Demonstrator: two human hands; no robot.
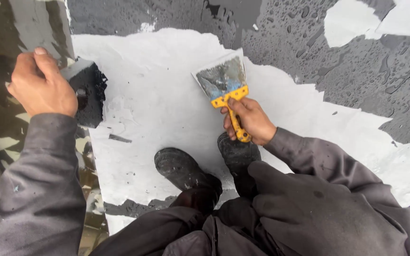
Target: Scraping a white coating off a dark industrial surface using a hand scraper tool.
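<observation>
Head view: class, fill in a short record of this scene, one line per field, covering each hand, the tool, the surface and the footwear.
Right hand: the right hand grips the scraper's yellow handle
Tool: scraper, wide metal blade smeared grey, lying against the white coating
Left hand: the left hand rests on a black block at the wall edge
Surface: white coating over dark wet ground with water drops
Footwear: two black boots

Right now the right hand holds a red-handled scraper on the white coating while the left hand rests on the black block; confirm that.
Wrong on one count: the scraper handle is yellow, not red, as the head view shows. The right hand holds it on the white coating; the left hand rests on the black block.
</observation>
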